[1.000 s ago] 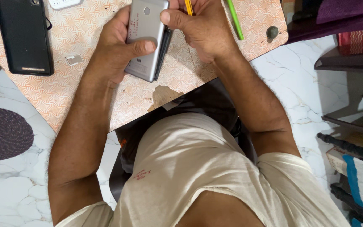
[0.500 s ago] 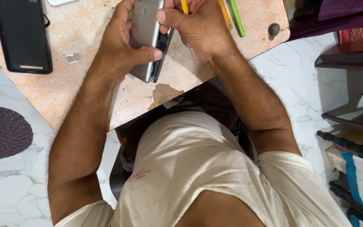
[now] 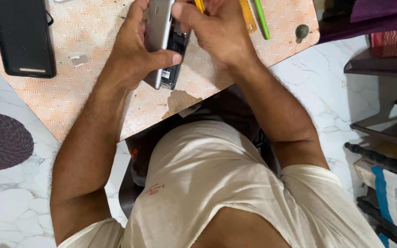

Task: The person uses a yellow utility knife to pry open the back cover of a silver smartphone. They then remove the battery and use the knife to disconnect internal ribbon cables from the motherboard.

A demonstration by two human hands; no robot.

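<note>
Head view: above the patterned worktop [image 3: 88,105], your left hand [image 3: 132,55] clamps the silver phone [image 3: 158,36] edge-up, steadying it while your right hand [image 3: 217,32] pinches its back, exposing circuitry; a black case [image 3: 23,39] lies left of the phone.

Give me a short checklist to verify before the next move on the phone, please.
1. Left hand grips the silver phone firmly: ok.
2. Right hand is at the phone's opened edge: ok.
3. Back cover is lifted, inner parts visible: ok.
4. Yellow tool tip is inside the gap: cannot tell.
5. Black phone lies apart on the patterned table: ok.
</note>
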